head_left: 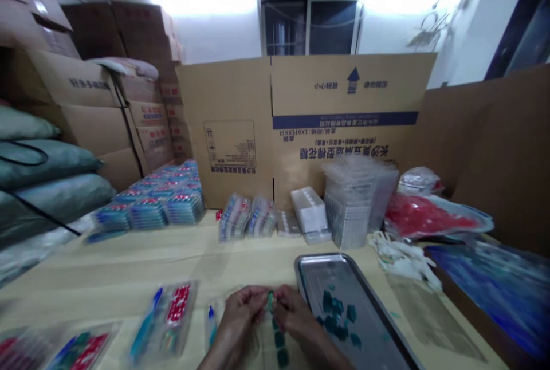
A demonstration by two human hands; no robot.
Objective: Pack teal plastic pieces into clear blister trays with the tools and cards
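Observation:
At the near middle of the table, my left hand (246,313) and my right hand (294,313) meet with their fingertips pinched together. Between them is a small green piece (270,300), which both hands seem to grip. Below it, a row of dark green square pieces (280,341) runs toward me, in what looks like a clear plastic tray. Beside my left hand lies a blue pen-shaped item (212,324) in clear packaging. To the right of my right hand, a metal tray (378,324) holds several loose dark green pieces (337,315).
Filled clear packs (176,313) lie at the left. Stacks of blue packs (148,212) stand farther back. Clear plastic trays (354,204) are piled before a cardboard wall (227,112). White gloves (404,255), a bag of red pieces (429,215) and a box with blue plastic (494,290) are at the right.

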